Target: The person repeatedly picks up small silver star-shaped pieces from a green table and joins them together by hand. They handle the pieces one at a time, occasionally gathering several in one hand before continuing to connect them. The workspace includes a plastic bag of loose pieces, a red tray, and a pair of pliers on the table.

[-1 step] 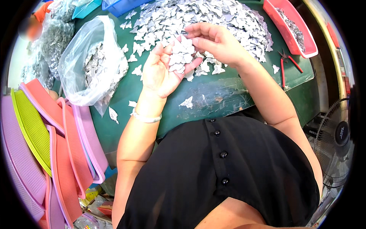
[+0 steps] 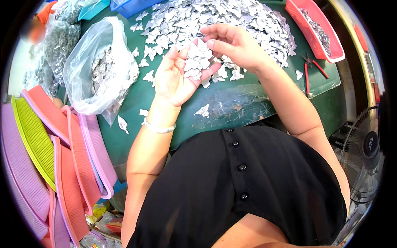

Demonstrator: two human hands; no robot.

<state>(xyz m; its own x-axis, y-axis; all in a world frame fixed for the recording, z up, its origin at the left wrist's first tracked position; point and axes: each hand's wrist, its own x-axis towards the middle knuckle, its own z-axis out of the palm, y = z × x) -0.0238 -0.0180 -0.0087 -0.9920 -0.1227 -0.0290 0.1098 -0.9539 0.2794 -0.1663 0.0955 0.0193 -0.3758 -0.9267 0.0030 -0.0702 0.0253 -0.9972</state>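
My left hand [image 2: 173, 80] is palm up, its fingers cupped around a small stack of silvery, butterfly-shaped metal pieces [image 2: 197, 62]. At the upper right of that stack, my right hand [image 2: 237, 47] has its thumb against or very near the pieces; its fingers are apart and curved, with nothing visible between them. Just beyond both hands spreads a large heap of the same flat pieces [image 2: 223, 16]. A few loose ones lie around my hands, among them a single piece [image 2: 202, 110] nearer my body.
A clear plastic bag [image 2: 87, 74] of metal pieces stands left on the green table [image 2: 231, 99]. Stacked pink, purple and green perforated baskets [image 2: 74, 177] fill the lower left. Red-handled pliers [image 2: 308, 74] and a pink basket [image 2: 297, 25] of metal parts lie right, near a fan [image 2: 368, 144].
The stack of metal pieces in my left palm has shifted very slightly to the right. My hands have hardly moved.
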